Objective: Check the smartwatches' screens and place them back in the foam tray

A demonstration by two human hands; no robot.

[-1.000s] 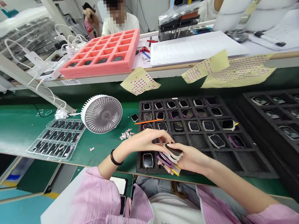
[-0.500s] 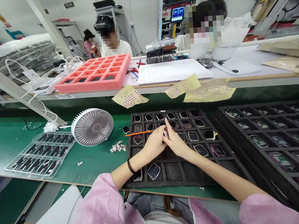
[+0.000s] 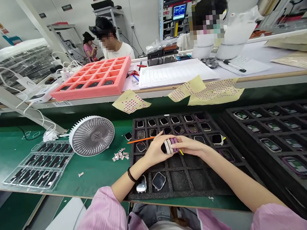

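We have the left hand and the right hand meeting over a black foam tray, both grips narrow and closed from either side on a small stack of white and purple watch cases. A yellow tip pokes out below the stack. The stack sits above the tray's middle rows, and our hands hide the cells beneath it. A thin orange stick lies across the tray's left wall, just beside the left hand. Left of the tray, on the green counter, stand a white desk fan, loose white scraps and a clear blister tray of dark pieces. A second black foam tray sits close on the right. Beyond, we see a pink foam tray and a co-worker.
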